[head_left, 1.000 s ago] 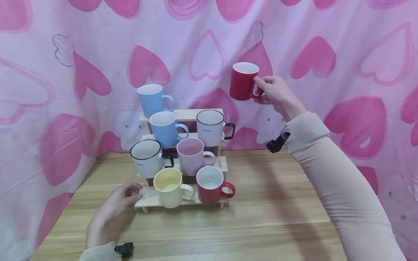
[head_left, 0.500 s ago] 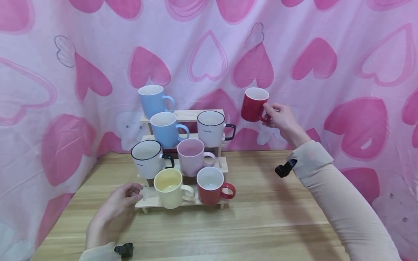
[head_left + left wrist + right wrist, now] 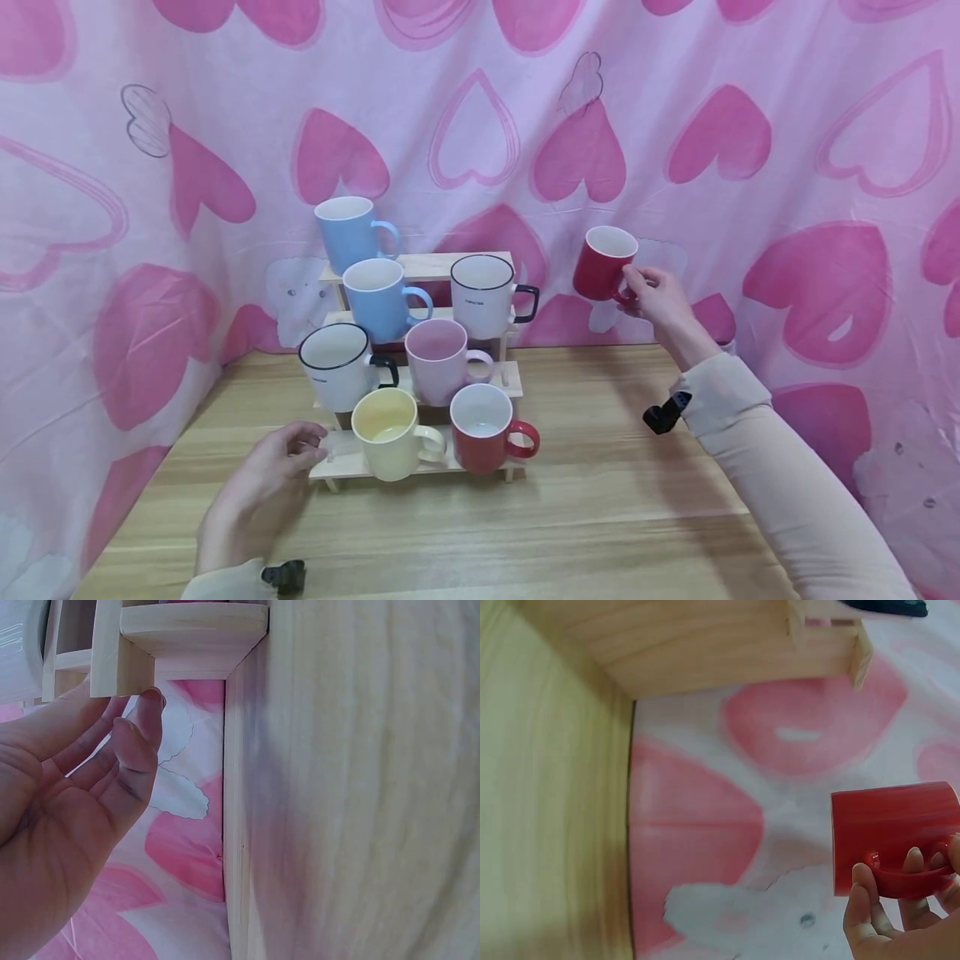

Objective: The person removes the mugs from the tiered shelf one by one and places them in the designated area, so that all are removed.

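Observation:
A solid red mug (image 3: 597, 272) with a white inside hangs in the air right of the wooden tiered rack (image 3: 429, 265). My right hand (image 3: 656, 296) holds it by the handle, mouth up and a little tilted. The right wrist view shows the fingers (image 3: 861, 889) at the handle of this red mug (image 3: 900, 825). My left hand (image 3: 273, 458) grips the left end of the rack's lowest tier. In the left wrist view its bent fingers (image 3: 139, 742) meet the end of the rack (image 3: 124, 664), which hides some fingertips.
Blue mugs (image 3: 347, 233), white mugs with black rims (image 3: 480, 302), a pink mug (image 3: 437, 367), a yellow mug (image 3: 390, 442) and a red mug (image 3: 480, 442) stand on the tiers. A pink heart-print curtain (image 3: 802, 292) rises behind the wooden table (image 3: 585, 500).
My right hand has brought the red mug down and to the right, away from the rack's top level. The left hand and the mugs on the rack have stayed in place.

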`<action>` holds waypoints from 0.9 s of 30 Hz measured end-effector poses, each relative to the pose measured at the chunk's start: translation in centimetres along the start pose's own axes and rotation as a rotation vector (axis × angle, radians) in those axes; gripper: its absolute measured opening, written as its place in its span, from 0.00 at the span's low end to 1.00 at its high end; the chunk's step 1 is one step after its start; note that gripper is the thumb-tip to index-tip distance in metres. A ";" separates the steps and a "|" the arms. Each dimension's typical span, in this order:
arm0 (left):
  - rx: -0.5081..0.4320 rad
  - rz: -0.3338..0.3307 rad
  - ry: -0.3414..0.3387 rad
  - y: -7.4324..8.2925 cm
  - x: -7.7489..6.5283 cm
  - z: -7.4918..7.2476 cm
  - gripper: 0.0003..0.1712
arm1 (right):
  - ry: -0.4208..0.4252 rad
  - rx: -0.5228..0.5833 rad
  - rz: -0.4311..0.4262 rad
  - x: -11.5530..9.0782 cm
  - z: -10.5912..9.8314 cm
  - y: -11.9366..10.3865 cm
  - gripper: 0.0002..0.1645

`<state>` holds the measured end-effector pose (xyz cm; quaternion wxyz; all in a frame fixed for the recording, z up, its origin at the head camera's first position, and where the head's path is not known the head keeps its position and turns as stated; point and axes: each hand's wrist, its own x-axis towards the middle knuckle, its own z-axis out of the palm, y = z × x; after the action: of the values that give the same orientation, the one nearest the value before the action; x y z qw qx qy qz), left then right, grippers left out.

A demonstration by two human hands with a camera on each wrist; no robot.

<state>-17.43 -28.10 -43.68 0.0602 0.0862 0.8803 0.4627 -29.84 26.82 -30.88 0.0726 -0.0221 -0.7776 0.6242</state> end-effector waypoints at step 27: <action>0.037 -0.048 0.017 0.4 0.0 0.0 0.18 | 0.146 0.260 0.016 -1.9 -11.4 11.1 0.15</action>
<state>-17.41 -27.83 -43.33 0.0621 0.0622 0.8910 0.4454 -26.95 40.04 -39.45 0.1261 -0.0640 -0.6826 0.7170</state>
